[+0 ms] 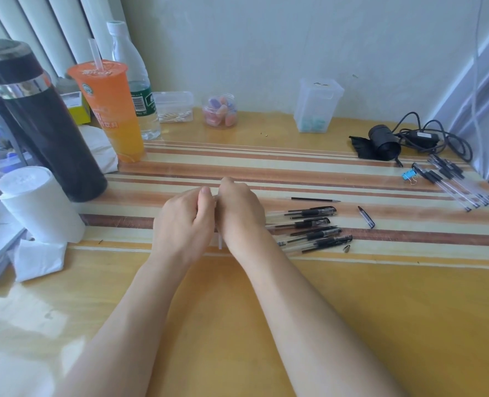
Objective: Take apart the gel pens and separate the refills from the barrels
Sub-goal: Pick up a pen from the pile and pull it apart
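Gel pen [219, 242] gripped between both hands above the middle of the striped tabletop [409, 310], almost wholly hidden. Only a sliver of clear barrel showing below, between the wrists. Left hand [184, 222] curled round one part, right hand [239, 216] curled round the other, thumbs close together on top. Judged as the unscrewing or pulling-apart step, mid-grip. Impossible to tell whether tip and barrel already separated. Next move, most likely: twist and draw the two halves apart along the pen's axis, slide the refill out, then lay refill and barrel down in separate places. Steady enough, too, not to flick a small tip away.

Counted: one pen in hand. Just right of the right hand, a loose pile of gel pens [309, 227], five as far as countable, overlapped, black ends pointing right. Beyond the pile, one bare refill [314, 199] lying alone. Near it, one loose black cap [366, 216]. At the pile's near right end, one small metal tip [347, 248]. Far right, well apart, a second bundle of pens [456, 183], roughly six, too overlapped for a sure count. Just beside it, one blue binder clip [408, 176].
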